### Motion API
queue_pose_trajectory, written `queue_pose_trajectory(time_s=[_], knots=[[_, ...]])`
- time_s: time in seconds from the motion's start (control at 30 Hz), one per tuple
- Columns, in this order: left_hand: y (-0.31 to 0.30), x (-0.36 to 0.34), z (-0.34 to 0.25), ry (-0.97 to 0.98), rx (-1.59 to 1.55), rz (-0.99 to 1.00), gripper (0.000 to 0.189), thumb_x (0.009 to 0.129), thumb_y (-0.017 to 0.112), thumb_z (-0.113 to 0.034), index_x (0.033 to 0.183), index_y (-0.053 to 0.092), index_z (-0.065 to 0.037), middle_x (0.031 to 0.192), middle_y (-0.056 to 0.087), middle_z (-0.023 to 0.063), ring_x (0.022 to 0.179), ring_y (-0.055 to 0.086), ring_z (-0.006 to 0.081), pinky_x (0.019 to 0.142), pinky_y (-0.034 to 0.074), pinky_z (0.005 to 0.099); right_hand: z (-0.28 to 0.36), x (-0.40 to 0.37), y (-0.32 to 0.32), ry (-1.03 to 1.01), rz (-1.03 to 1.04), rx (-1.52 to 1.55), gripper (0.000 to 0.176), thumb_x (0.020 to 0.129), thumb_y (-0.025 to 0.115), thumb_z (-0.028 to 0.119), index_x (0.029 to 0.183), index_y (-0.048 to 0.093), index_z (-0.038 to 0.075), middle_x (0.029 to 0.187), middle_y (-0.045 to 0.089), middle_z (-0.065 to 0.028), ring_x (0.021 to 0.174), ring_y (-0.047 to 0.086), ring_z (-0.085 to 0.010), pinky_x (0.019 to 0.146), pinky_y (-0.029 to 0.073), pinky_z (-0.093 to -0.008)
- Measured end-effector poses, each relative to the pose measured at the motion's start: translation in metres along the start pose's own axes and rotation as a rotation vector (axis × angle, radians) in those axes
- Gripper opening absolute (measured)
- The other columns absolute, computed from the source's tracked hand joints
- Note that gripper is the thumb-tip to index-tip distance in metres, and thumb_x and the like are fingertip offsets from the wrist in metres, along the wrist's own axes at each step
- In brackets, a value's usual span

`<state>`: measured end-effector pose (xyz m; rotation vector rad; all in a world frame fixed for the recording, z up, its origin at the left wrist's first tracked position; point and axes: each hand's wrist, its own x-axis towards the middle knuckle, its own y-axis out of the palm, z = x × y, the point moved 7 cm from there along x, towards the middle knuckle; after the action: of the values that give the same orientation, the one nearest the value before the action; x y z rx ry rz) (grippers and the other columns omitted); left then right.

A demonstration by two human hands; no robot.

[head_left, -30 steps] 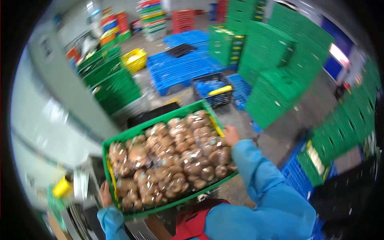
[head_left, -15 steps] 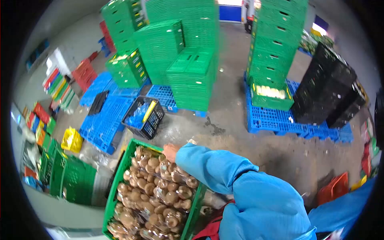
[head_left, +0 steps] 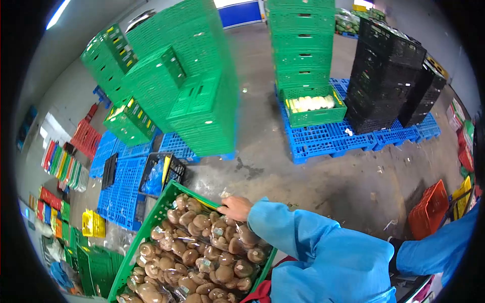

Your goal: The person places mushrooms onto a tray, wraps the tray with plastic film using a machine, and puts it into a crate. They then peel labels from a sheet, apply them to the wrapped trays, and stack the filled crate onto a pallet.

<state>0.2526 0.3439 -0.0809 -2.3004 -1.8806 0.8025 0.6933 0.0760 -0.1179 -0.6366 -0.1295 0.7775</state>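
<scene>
Packs of brown mushrooms (head_left: 194, 255), wrapped in clear film, fill a green plastic crate (head_left: 135, 248) in the lower part of the head view. My right hand (head_left: 236, 207), in a blue sleeve, lies at the far right corner of this crate. Its fingers are bent over the rim beside the nearest mushroom packs. The near end of the crate runs out of the picture at the bottom. My left hand is out of view.
Stacked green crates (head_left: 197, 116) stand ahead on blue pallets (head_left: 124, 187). A black crate (head_left: 174, 174) with blue plastic is beyond my crate. Right: black crates (head_left: 379, 81), an orange crate (head_left: 428, 209) and another blue sleeve (head_left: 437, 255). Left: a yellow crate (head_left: 93, 223).
The view has swung, so the stacks ahead appear further left. The mushroom crate looks more slanted, and my right hand keeps its place on the rim.
</scene>
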Motion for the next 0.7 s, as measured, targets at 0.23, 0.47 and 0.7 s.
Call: queue_pose_trajectory(time_s=[0.23, 0.47, 0.7], knots=[[0.183, -0.071, -0.049, 0.030, 0.014, 0.136, 0.037, 0.087, 0.051, -0.047, 0.077, 0.053, -0.012, 0.052, 0.042, -0.0038, 0.039, 0.036, 0.0075, 0.035, 0.026, 0.0234, -0.174, -0.045, -0.171, 0.196, -0.281, -0.040, 0.037, 0.084, 0.050, 0.036, 0.087, 0.063, 0.001, 0.086, 0.062, -0.0220, 0.086, 0.060, -0.0377, 0.076, 0.047, -0.0467], [0.381, -0.093, -0.079, 0.000, 0.059, 0.383, 0.038, 0.086, 0.051, -0.049, 0.077, 0.053, -0.012, 0.052, 0.041, -0.0041, 0.038, 0.036, 0.0074, 0.034, 0.025, 0.0232, -0.330, -0.124, -0.343, 0.563, -0.395, -0.199, 0.039, 0.087, 0.048, 0.035, 0.083, 0.065, 0.001, 0.085, 0.064, -0.0214, 0.082, 0.062, -0.0370, 0.075, 0.049, -0.0445], [0.651, -0.115, -0.082, -0.019, 0.201, 0.701, 0.043, 0.084, 0.052, -0.054, 0.079, 0.054, -0.011, 0.053, 0.041, -0.0044, 0.039, 0.035, 0.0069, 0.035, 0.025, 0.0226, -0.478, -0.204, -0.462, 0.836, -0.593, -0.215, 0.041, 0.081, 0.055, 0.039, 0.090, 0.064, 0.000, 0.086, 0.063, -0.0228, 0.085, 0.061, -0.0377, 0.078, 0.047, -0.0457]])
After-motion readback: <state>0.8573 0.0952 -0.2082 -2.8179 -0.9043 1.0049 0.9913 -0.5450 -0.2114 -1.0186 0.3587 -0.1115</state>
